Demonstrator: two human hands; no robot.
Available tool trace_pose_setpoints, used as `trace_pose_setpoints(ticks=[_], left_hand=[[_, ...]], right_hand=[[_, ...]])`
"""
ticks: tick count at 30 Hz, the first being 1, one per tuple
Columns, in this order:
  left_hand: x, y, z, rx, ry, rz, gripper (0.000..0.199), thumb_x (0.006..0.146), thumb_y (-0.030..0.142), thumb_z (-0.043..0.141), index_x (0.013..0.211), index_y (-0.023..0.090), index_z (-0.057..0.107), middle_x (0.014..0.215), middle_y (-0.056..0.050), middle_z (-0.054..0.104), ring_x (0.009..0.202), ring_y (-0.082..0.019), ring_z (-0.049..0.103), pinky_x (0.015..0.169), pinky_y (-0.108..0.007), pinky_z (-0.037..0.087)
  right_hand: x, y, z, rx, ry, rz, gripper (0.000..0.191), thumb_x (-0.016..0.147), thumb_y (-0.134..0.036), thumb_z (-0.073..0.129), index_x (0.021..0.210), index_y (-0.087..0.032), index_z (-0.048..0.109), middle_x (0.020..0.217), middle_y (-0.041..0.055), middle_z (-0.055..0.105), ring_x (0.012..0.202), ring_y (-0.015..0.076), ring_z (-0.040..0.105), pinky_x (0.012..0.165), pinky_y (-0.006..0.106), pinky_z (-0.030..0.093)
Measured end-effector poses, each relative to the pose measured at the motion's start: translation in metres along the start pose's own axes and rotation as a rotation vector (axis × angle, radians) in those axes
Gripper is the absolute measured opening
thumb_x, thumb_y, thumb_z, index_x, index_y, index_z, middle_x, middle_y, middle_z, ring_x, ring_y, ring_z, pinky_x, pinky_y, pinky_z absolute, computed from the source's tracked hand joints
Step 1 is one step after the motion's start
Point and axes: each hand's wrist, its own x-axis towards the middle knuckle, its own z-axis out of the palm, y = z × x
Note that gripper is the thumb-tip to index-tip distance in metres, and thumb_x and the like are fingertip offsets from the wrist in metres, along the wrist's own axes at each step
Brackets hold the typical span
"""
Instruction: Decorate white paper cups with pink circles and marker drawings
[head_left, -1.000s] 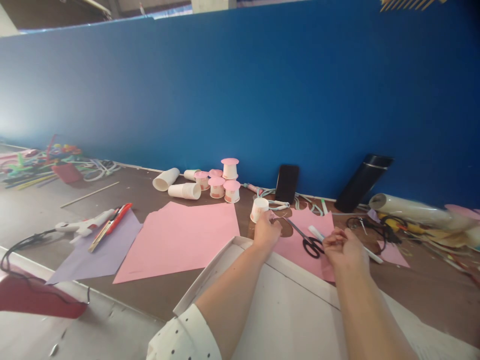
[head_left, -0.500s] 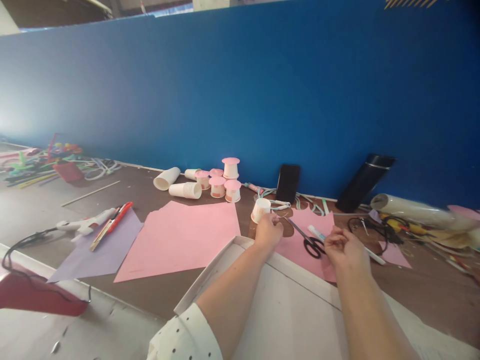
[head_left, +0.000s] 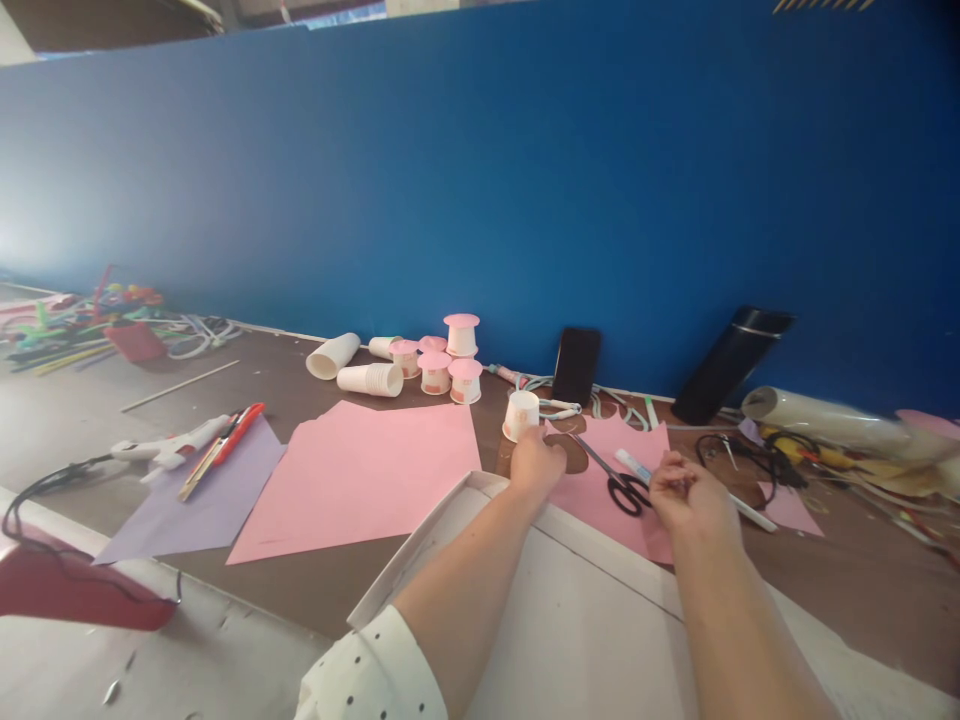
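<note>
My left hand (head_left: 537, 464) is closed at the lower right side of a small white paper cup (head_left: 521, 412); its fingertips are partly hidden. The cup stands slightly tilted, wide end up. My right hand (head_left: 691, 492) is curled with the fingertips together, and anything inside them is too small to name. It hovers beside black-handled scissors (head_left: 628, 494) and a white tube with a blue label (head_left: 634, 465), both on cut pink paper (head_left: 652, 535). Beneath my forearms lies a white board (head_left: 592, 620) with a raised edge.
Paper cups with pink round tops (head_left: 435, 373) stand near the blue partition (head_left: 480, 200), beside stacked cups (head_left: 371, 380). Leftward lie pink paper (head_left: 360, 480), a red cutter (head_left: 232, 440) and a corded glue gun (head_left: 172, 448). A phone (head_left: 576, 367) and black bottle (head_left: 727, 368) lean behind.
The paper cup has shifted slightly up and left, with my left fingers beside it. My right hand has turned a little, its fingers still curled.
</note>
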Motion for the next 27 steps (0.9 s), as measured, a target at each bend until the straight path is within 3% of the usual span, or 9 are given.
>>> trace_pose_setpoints(ticks=[6,13,16,19,23,25,27], left_hand=[[0.0,0.0,0.001,0.012,0.028,0.041,0.023,0.075,0.019,0.06,0.098,0.018,0.066,0.091,-0.008,0.07,0.092,-0.024,0.065,0.083,-0.032,0.047],[0.001,-0.002,0.001,0.026,-0.026,0.051,0.035,0.078,0.018,0.057,0.111,0.016,0.066,0.111,-0.013,0.069,0.103,-0.027,0.063,0.09,-0.037,0.047],[-0.005,-0.001,0.001,0.003,-0.058,0.14,0.033,0.08,0.015,0.053,0.109,0.017,0.068,0.114,-0.011,0.069,0.104,-0.024,0.064,0.091,-0.034,0.047],[-0.011,0.002,-0.002,0.052,0.052,0.328,0.031,0.084,0.013,0.048,0.106,0.021,0.068,0.113,-0.007,0.069,0.107,-0.021,0.061,0.093,-0.031,0.046],[-0.009,0.005,-0.017,0.206,0.299,0.468,0.035,0.087,0.015,0.046,0.117,0.023,0.062,0.119,-0.008,0.063,0.116,-0.021,0.053,0.1,-0.032,0.041],[-0.003,0.004,-0.026,0.267,0.414,0.456,0.041,0.086,0.02,0.05,0.127,0.02,0.054,0.126,-0.011,0.058,0.122,-0.024,0.048,0.105,-0.035,0.036],[0.004,0.002,-0.032,0.312,0.464,0.418,0.051,0.086,0.027,0.054,0.135,0.016,0.046,0.132,-0.014,0.053,0.126,-0.026,0.044,0.109,-0.038,0.031]], right_hand=[[-0.007,-0.001,0.004,0.056,0.038,0.116,0.025,0.086,0.006,0.034,0.078,-0.018,0.039,0.064,-0.0088,0.043,0.037,-0.004,0.035,0.035,0.0,0.034],[-0.014,-0.001,0.011,-0.008,0.014,0.128,0.025,0.089,0.003,0.031,0.081,-0.016,0.045,0.061,-0.0084,0.043,0.035,-0.0041,0.033,0.033,0.0,0.033],[-0.016,0.003,0.014,-0.088,-0.01,0.098,0.019,0.089,-0.001,0.039,0.084,-0.015,0.05,0.062,-0.0074,0.045,0.036,-0.0037,0.034,0.034,0.001,0.033],[-0.015,0.009,0.013,-0.194,-0.019,-0.002,0.008,0.082,-0.007,0.055,0.082,-0.015,0.053,0.063,-0.0069,0.048,0.039,-0.002,0.036,0.035,0.005,0.034],[-0.014,0.015,0.008,-0.369,0.026,-0.209,0.015,0.072,-0.019,0.069,0.083,-0.016,0.06,0.064,-0.0044,0.057,0.042,0.0021,0.04,0.035,0.012,0.032],[-0.015,0.014,0.004,-0.624,0.031,-0.357,0.019,0.07,-0.023,0.07,0.086,-0.017,0.066,0.068,-0.0008,0.062,0.047,0.0065,0.046,0.04,0.017,0.035],[-0.016,0.014,0.002,-1.072,0.019,-0.519,0.019,0.07,-0.028,0.068,0.086,-0.019,0.07,0.075,0.0036,0.068,0.06,0.0133,0.055,0.051,0.023,0.04]])
